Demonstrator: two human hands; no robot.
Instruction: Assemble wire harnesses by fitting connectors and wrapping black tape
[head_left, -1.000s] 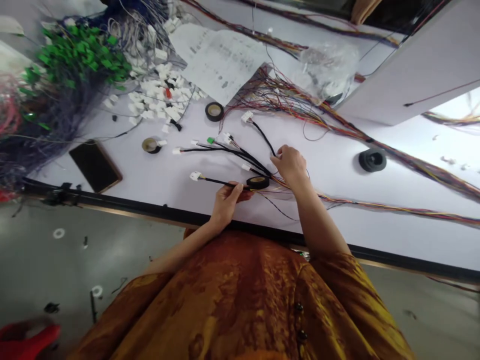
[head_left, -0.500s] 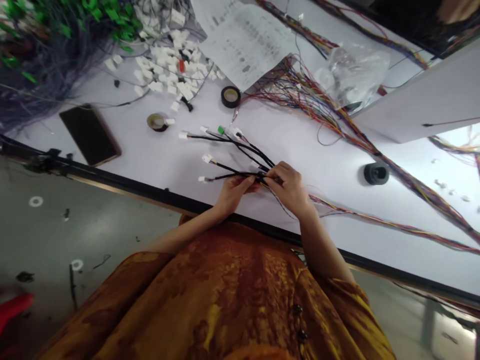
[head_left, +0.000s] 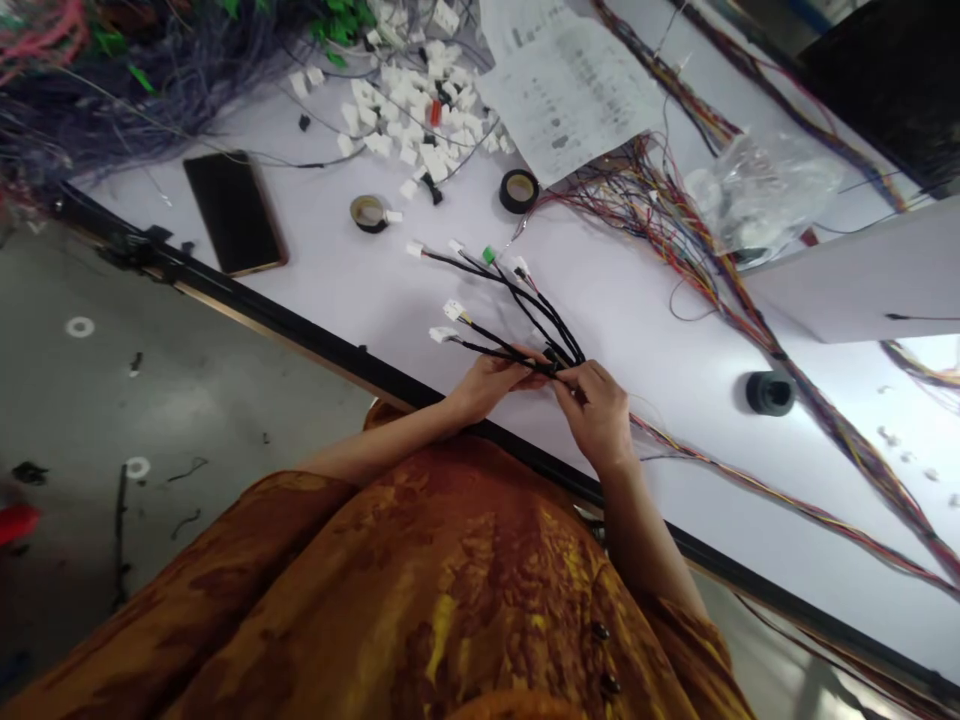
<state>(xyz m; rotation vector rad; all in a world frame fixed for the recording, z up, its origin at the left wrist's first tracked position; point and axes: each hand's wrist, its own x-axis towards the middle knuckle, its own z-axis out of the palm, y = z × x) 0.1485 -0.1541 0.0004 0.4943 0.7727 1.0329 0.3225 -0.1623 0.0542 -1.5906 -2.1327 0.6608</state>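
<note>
A wire harness (head_left: 541,312) lies across the table near its front edge, its black-wrapped branches fanning out to the left. White connectors (head_left: 452,310) and one green connector (head_left: 489,255) tip the branches. My left hand (head_left: 491,387) is closed on the lower black branches close to where they meet. Just right of it, my right hand (head_left: 598,405) pinches the harness at the junction. Coloured wires (head_left: 720,463) run out to the right from under my right hand. What exactly lies between the fingertips is partly hidden.
Two tape rolls (head_left: 519,190) (head_left: 368,213) and a phone (head_left: 235,212) lie beyond the harness. Farther back are a pile of white connectors (head_left: 420,110), printed sheets (head_left: 570,90) and wire bundles (head_left: 750,310). A black cylindrical part (head_left: 770,393) stands at right.
The view has turned, so the table's things appear shifted to the right. Both hands stay at the junction; my left fingers have moved closer to my right ones along the branches.
</note>
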